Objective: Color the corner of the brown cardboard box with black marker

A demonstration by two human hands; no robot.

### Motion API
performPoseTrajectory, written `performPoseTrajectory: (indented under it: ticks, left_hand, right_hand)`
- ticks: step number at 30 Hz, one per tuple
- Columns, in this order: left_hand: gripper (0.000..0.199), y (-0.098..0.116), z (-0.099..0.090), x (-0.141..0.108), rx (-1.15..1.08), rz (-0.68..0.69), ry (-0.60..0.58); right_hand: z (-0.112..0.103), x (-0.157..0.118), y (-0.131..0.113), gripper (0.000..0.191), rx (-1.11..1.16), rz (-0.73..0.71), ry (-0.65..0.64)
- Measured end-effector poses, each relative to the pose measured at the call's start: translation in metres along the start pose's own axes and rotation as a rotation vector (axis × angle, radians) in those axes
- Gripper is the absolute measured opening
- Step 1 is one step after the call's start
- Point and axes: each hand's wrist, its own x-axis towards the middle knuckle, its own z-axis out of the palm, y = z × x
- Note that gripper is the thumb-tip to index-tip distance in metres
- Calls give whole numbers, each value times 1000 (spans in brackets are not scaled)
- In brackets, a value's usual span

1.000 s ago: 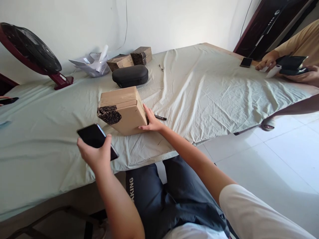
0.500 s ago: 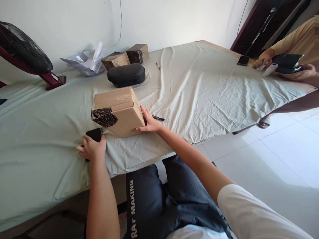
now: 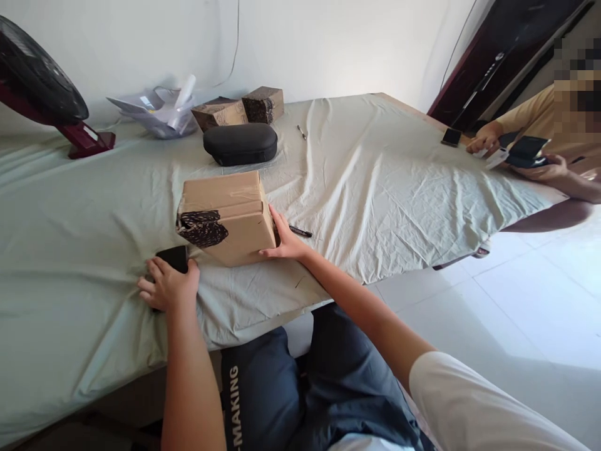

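My left hand (image 3: 169, 282) is closed over a flat black phone (image 3: 173, 257) lying on the cloth, with fingers along its left side and the thumb at its right. Most of the phone is hidden beneath the hand. To its right stands a cardboard box (image 3: 241, 235) with a patch of black scribble on its left front corner. My right hand (image 3: 287, 241) grips the box's right end, thumb on the front face and fingers along the side. Just past those fingers lies a black marker (image 3: 300, 232), partly covered by the hand.
Behind the box sit a black zip case (image 3: 240, 144), two smaller cardboard boxes (image 3: 263, 105) and a clear plastic basket (image 3: 171, 128). A pen (image 3: 302, 132) lies farther back. At left stands a fan (image 3: 42, 81). Another person's hands (image 3: 544, 169) hold a dark object at far right.
The view has shifted slightly. My left hand and the phone are a little farther left of the box. My right hand stays on the box. The other person has moved slightly.
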Motion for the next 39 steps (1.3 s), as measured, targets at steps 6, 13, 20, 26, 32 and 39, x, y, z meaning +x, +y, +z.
performPoseTrajectory:
  ticks: [6, 13, 20, 26, 32, 39]
  left_hand:
    - [101, 3, 1, 0, 23, -20, -27]
    - [98, 5, 1, 2, 13, -32, -68]
    - [90, 6, -2, 3, 11, -37, -83]
    - [87, 4, -2, 4, -77, -12, -68]
    - [86, 6, -5, 3, -41, -28, -104]
    - [85, 7, -5, 0, -81, -26, -98]
  right_hand:
    - [1, -4, 1, 173, 35, 16, 6]
    - [1, -7, 1, 175, 30, 56, -4]
    - [2, -4, -1, 180, -24, 72, 6]
    - [1, -2, -10, 182, -19, 111, 21]
    - [2, -3, -12, 183, -51, 132, 29]
    - [4, -3, -8, 184, -98, 143, 10]
